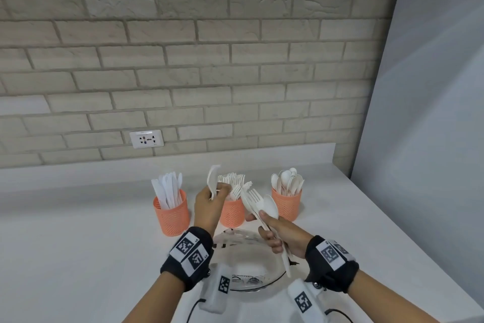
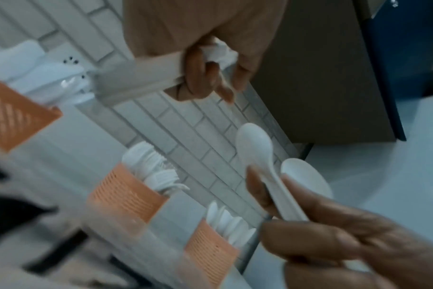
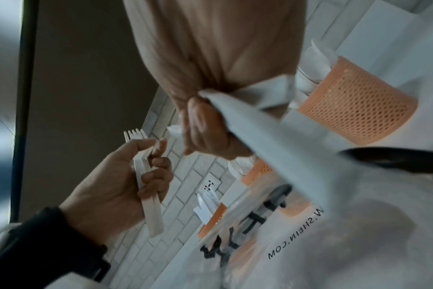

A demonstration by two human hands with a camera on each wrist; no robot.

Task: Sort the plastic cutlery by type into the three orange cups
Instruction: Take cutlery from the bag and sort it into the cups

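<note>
Above the white bench point(image 1: 78, 257), both forearms reach forward, hands raised in front of three orange cups point(image 1: 171, 214). Left hand point(image 1: 208, 205) has its grip pinched together on one white piece of cutlery point(image 1: 212, 180), held upright before the middle cup of forks point(image 1: 233, 211). Right hand point(image 1: 281, 235) is curled tight round a bunch of forks and spoons point(image 1: 259, 203). Knives fill the left cup, spoons the right cup point(image 1: 286, 203). A pale brick wall point(image 1: 209, 74) with a socket point(image 1: 146, 138) stands behind.

A pale brick wall point(image 1: 183, 66) with a white socket point(image 1: 146, 139) backs the white counter point(image 1: 78, 231).
</note>
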